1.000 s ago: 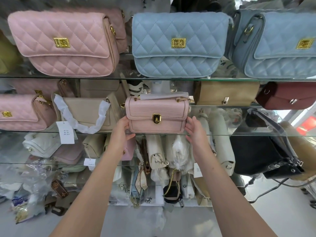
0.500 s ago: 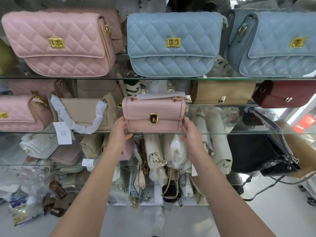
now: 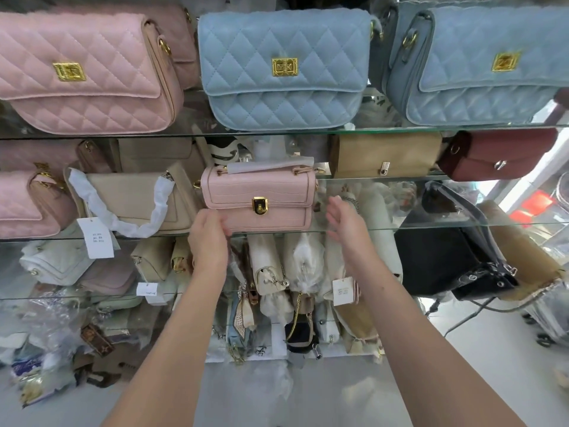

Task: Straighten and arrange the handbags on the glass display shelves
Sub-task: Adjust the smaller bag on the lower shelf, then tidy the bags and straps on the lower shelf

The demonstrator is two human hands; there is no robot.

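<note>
Small pink handbag [image 3: 258,198] stands upright on glass shelf [image 3: 431,225].

**Cut-offs, occlusions, blur**

Pink quilted bag [image 3: 80,72] is cut by the left edge, right blue quilted bag [image 3: 492,66] by the right edge. Price tag [image 3: 96,238] print is too small to read. Lower-left corner of small pink bag [image 3: 258,195] is hidden under left hand [image 3: 209,238]; grip unclear. Lower-shelf bags [image 3: 268,272] are blurred behind glass. Floor clutter [image 3: 46,365] is smeared.
</note>
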